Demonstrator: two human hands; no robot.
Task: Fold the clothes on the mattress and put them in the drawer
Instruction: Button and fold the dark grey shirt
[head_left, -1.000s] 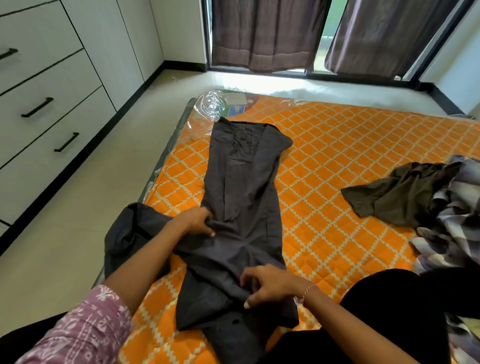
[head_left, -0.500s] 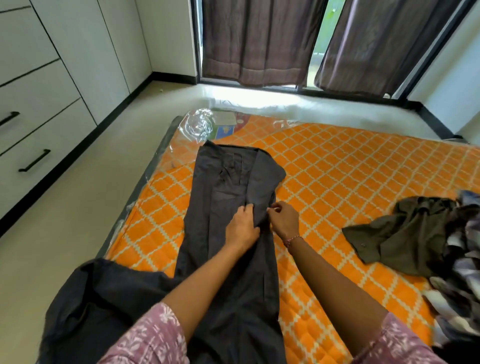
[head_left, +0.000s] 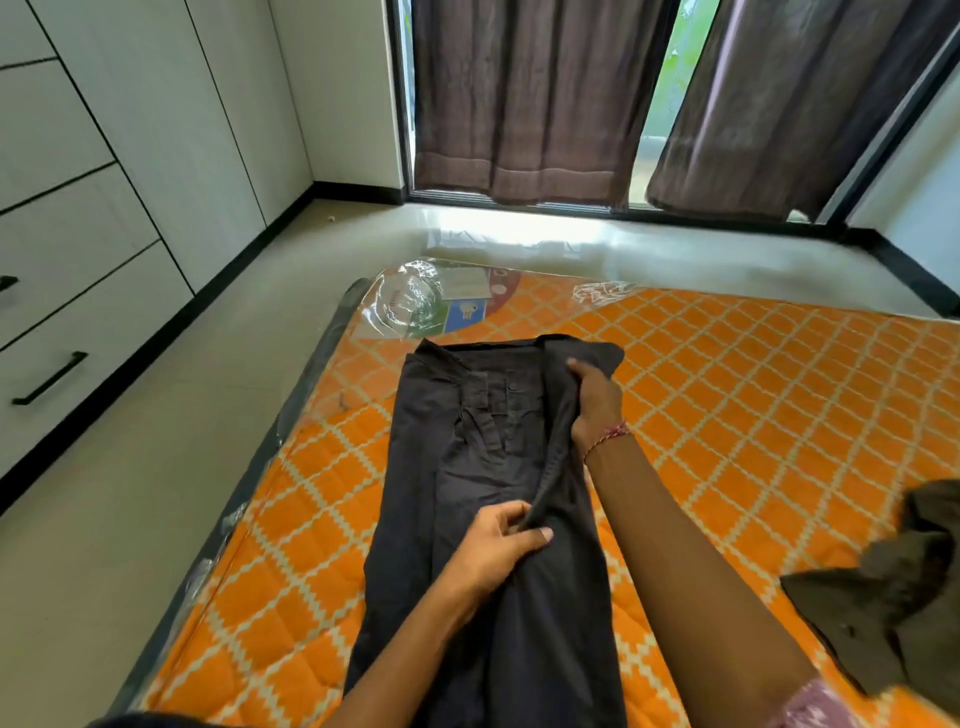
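Observation:
Dark grey trousers (head_left: 457, 467) lie lengthwise on the orange patterned mattress (head_left: 727, 395), waistband at the far end. My left hand (head_left: 498, 551) pinches a raised fold of the cloth at mid-length. My right hand (head_left: 592, 400) grips the same fold near the waistband, lifting the trousers' right edge. White drawers (head_left: 62, 322) with black handles stand along the left wall, closed.
An olive green garment (head_left: 883, 603) lies crumpled at the mattress's right edge. Loose clear plastic wrap with a label (head_left: 441, 301) covers the mattress's far left corner. Beige floor runs between mattress and drawers. Brown curtains (head_left: 519, 98) hang at the window behind.
Both hands have moved up the trousers from the leg end toward the waistband. My right hand has reached farthest and lifted the right edge. The view tilted forward.

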